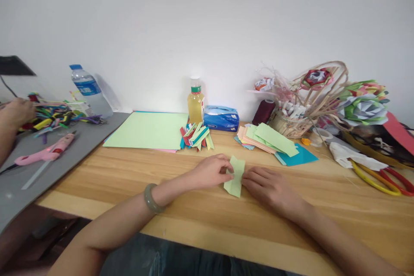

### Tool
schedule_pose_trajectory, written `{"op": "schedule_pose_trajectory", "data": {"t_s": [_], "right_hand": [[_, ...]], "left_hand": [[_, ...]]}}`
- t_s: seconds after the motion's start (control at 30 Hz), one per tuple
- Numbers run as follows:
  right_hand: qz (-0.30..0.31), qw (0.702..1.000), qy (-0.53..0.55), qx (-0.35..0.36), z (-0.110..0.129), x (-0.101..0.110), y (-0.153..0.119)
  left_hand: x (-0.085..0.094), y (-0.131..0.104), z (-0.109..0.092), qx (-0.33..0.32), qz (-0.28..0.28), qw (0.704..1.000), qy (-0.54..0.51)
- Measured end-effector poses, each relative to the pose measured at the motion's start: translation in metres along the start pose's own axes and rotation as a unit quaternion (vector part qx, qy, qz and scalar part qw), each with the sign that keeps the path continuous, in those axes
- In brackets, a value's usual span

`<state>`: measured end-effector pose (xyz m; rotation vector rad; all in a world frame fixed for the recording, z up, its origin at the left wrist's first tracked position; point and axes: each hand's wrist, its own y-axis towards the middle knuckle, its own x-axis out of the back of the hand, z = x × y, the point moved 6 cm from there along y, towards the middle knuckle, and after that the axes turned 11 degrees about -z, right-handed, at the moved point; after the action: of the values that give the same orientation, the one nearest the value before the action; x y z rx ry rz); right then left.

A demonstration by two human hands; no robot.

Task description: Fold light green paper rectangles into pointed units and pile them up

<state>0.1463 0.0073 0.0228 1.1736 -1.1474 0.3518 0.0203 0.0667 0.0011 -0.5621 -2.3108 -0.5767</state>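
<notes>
Far to the left of the tissue pack (221, 118), another person's hand (18, 113) is at a pile of colourful bits (53, 116), with a pink glue gun (48, 154) nearer the camera and a water bottle (89, 88) beyond. Next come large green sheets (148, 130), then a drink bottle (196, 102) just left of the pack, with folded strips (196, 136) in front of it.

The left hand (211, 171) is in front of the pack, its thumb and forefinger apart at the left side of the green paper piece (236, 177). This creased piece lies on the surface (190, 224) in front of the pack, its long axis running from the camera side towards the wall, far end leaning slightly right. At its right edge rests the right hand (270, 189), palm down, fingers close together; whether they pinch it, I cannot tell.

Right of the pack are small paper sheets (274, 138), a basket (289, 124), paper flowers (364, 110) and red-handled scissors (396, 179).
</notes>
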Motion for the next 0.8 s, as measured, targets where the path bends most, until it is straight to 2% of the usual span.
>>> {"op": "schedule_pose_trajectory", "data": {"t_s": [0.13,0.27,0.47,0.63,0.8], "right_hand": [[-0.001,0.999,0.021,-0.027,-0.005,-0.001,-0.002],[0.006,0.999,0.039,-0.013,0.0,-0.006,0.0],[0.013,0.998,0.056,-0.038,0.0,-0.006,0.002],[0.028,0.987,0.119,-0.105,-0.003,-0.01,0.005],[0.015,0.967,0.169,-0.188,-0.01,-0.013,0.005]], "left_hand": [[0.0,-0.001,-0.001,0.007,0.025,0.999,0.033],[0.0,0.0,-0.002,-0.002,0.029,0.998,0.058],[-0.001,-0.003,-0.009,-0.052,0.061,0.995,0.055],[0.0,-0.005,-0.012,-0.066,0.074,0.994,0.046],[0.005,-0.005,-0.017,-0.062,0.072,0.995,0.034]]}}
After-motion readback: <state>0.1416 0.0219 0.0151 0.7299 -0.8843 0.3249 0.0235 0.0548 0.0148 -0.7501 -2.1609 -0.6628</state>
